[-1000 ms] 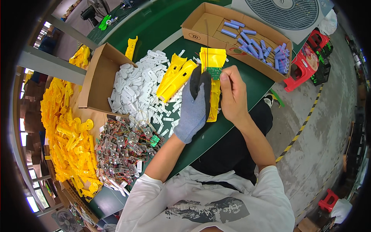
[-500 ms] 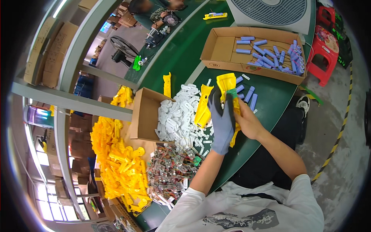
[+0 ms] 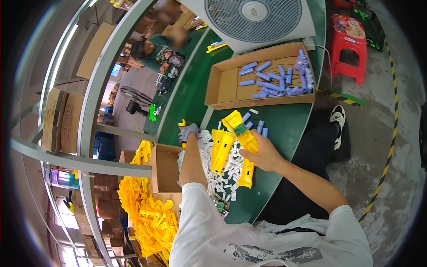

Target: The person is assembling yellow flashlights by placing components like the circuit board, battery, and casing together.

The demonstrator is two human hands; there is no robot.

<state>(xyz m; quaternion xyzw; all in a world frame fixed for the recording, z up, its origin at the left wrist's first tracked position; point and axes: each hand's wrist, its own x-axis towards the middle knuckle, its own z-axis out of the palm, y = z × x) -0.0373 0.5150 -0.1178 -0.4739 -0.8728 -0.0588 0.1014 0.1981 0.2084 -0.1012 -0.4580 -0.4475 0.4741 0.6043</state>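
Note:
My right hand (image 3: 265, 154) is closed on a yellow plastic casing half (image 3: 244, 138) with a green circuit board (image 3: 240, 129) in it. My left hand (image 3: 189, 133), in a grey glove, reaches far out across the bench. Its fingers curl over another yellow casing half (image 3: 183, 123), which shows above and below the glove. Beside the right hand, more yellow casing halves (image 3: 223, 153) lie on a heap of small white plastic parts (image 3: 206, 144). One yellow piece (image 3: 247, 174) lies just below the right hand. Several purple battery cells (image 3: 260, 126) rest behind that hand.
A cardboard box of purple cells (image 3: 218, 103) stands at the back, before a large box fan (image 3: 260, 20). An open carton (image 3: 165, 171) and a yellow parts pile (image 3: 151, 218) are at left, by a metal frame (image 3: 84, 160). A co-worker (image 3: 153, 51) sits beyond.
My left hand has left the casing by my right hand and moved far left to another yellow casing half. My right hand keeps its casing, now tilted. The view has shifted.

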